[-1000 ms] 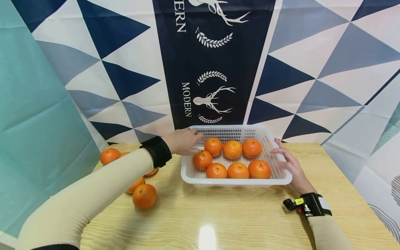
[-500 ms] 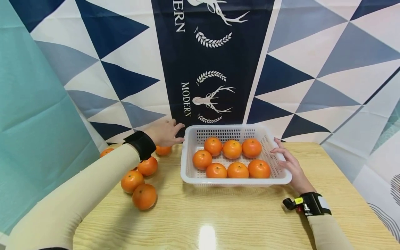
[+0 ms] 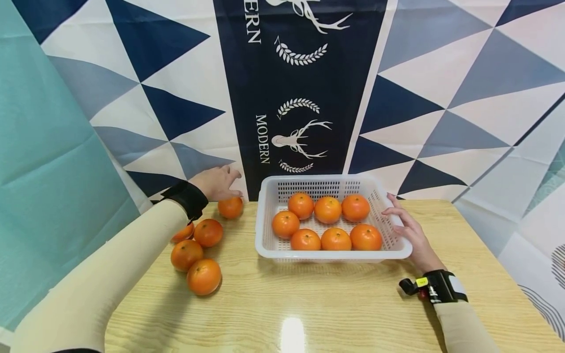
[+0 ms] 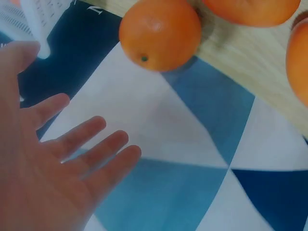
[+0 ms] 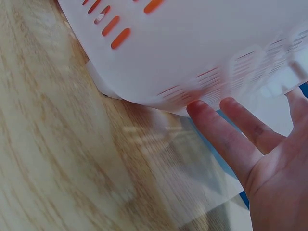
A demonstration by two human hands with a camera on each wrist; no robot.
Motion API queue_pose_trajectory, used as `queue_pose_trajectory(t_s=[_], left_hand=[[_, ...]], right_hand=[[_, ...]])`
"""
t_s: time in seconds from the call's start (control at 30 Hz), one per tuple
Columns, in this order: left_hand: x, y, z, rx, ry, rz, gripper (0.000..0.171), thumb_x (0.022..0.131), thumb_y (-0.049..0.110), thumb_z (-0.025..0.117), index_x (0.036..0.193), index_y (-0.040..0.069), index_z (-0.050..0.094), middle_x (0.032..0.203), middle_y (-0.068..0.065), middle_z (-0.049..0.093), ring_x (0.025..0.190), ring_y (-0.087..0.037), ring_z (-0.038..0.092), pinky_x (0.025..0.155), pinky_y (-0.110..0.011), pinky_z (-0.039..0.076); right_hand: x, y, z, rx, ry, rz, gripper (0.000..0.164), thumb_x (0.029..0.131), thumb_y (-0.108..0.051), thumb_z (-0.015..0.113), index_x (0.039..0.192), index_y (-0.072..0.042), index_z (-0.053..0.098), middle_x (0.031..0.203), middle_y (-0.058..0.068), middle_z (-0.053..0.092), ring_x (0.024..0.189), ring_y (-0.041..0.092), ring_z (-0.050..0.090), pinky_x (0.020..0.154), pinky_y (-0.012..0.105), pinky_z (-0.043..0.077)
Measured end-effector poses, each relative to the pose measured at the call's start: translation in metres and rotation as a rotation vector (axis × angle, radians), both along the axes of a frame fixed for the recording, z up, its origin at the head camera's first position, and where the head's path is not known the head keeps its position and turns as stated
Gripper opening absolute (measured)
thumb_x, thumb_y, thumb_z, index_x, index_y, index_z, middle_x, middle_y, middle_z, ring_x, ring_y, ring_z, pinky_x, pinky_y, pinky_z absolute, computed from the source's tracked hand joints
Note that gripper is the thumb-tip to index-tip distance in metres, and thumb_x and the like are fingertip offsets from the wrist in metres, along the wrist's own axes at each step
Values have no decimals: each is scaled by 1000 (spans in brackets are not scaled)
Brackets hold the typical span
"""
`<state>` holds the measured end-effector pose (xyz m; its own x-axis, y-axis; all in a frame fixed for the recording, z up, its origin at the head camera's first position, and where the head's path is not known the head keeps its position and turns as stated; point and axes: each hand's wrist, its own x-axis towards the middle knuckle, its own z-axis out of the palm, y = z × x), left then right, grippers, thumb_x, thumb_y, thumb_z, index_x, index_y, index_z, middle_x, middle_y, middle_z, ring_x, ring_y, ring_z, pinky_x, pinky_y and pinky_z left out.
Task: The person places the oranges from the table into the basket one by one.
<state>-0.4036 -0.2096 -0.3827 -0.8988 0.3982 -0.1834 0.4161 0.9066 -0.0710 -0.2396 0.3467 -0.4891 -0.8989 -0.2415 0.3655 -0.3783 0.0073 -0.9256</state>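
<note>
My left hand [image 3: 217,182] hovers at the back left with nothing in it, fingers spread and bent a little. Just below it lies a round orange mandarin [image 3: 230,208], which the left wrist view shows apart from the fingertips. A white slotted plastic basket [image 3: 318,255] stands at the middle back and holds several mandarins [image 3: 328,210] in two loose rows. At the basket's right end is my right hand [image 3: 412,235], its fingertips against the wall and rim. In the right wrist view those fingers [image 5: 224,137] are stretched out along the outer wall.
More loose mandarins [image 3: 204,277] lie on the wooden table [image 3: 335,304] at the left, partly hidden by the left forearm. A patterned cloth [image 3: 304,88] hangs right behind the table's back edge.
My left hand has moved left, out of the basket's left end and over to the loose mandarins. My right hand and the basket have stayed in place.
</note>
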Motion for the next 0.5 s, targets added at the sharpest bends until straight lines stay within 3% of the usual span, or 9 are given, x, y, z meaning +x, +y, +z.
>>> queue_pose_trajectory(t_s=[0.23, 0.37, 0.5], left_hand=[[14, 2, -15, 25, 25, -25, 71, 95, 56, 71, 151, 14, 62, 140, -22, 70, 120, -38, 66, 117, -52, 57], [26, 7, -16, 12, 18, -27, 71, 93, 53, 73, 152, 13, 61, 140, -26, 69, 115, -40, 67, 115, -53, 58], [23, 9, -21, -3, 8, -24, 75, 94, 54, 72, 156, 14, 57, 146, -27, 66, 117, -40, 68, 115, -52, 59]], right_hand=[[-1, 0, -1, 2, 5, 1, 41, 108, -1, 38, 138, -14, 64, 194, -3, 7, 173, 9, 15, 116, 6, 43], [-1, 0, -1, 3, -8, -1, 41, 108, -1, 39, 138, -15, 64, 194, -3, 6, 176, 13, 11, 116, 6, 43], [-1, 0, -1, 8, -16, -9, 40, 109, -3, 39, 138, -16, 64, 194, -1, 4, 178, 17, 8, 116, 6, 44]])
